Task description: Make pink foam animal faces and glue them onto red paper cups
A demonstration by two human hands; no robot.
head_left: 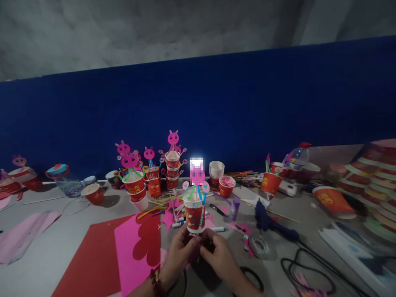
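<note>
A red and white paper cup puppet (pixel 194 218) stands upright before me, a pink paper head and two arms with round pink ends rising from its rim. Part of its head is blurred out. Under the cup's base a thin stick shows faintly between my fingers. My left hand (pixel 181 251) is closed at the cup's bottom, with a beaded bracelet at its wrist. From the other side my right hand (pixel 219 253) is closed by the stick, its fingers curled close to the left ones. What lies inside the fingers is mostly hidden.
Finished-looking cup puppets (pixel 133 177) and a stacked puppet (pixel 172 165) line the back. Red card (pixel 89 255) and pink card (pixel 125 255) lie left. A glue gun (pixel 272 222) with cable, a tape roll (pixel 259 246), a purple glue stick (pixel 235 208) and cup stacks (pixel 383 189) are right.
</note>
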